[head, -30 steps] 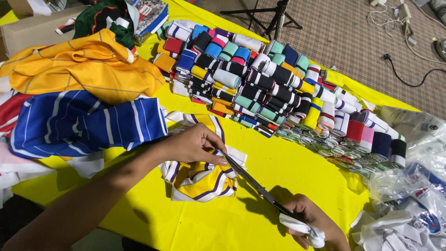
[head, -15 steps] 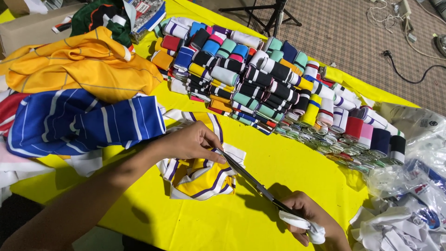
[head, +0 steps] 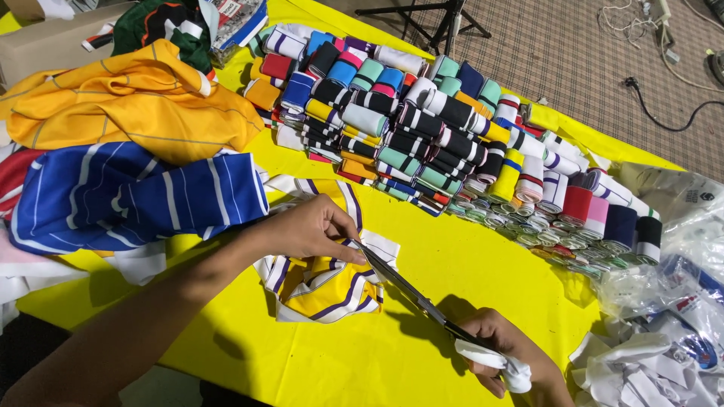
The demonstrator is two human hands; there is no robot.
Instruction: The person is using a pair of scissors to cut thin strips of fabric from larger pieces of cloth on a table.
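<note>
Scissors (head: 411, 290) gripped by right hand (head: 501, 362), handles hidden; left hand (head: 305, 226) pinches jersey (head: 324, 283).

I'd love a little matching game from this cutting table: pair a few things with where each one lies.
Things:
1. scissors
2. orange garment
3. blue striped garment
4. rolled trims

Places:
A. far side of the yellow table, stacked in rows
B. right hand, blades at the yellow-and-purple piece
C. far left, uppermost
D. left, nearer than the orange one

Pairs: 1-B, 2-C, 3-D, 4-A

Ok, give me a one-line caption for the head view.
Left hand steadies yellow fabric while right hand cuts it with scissors.
</note>
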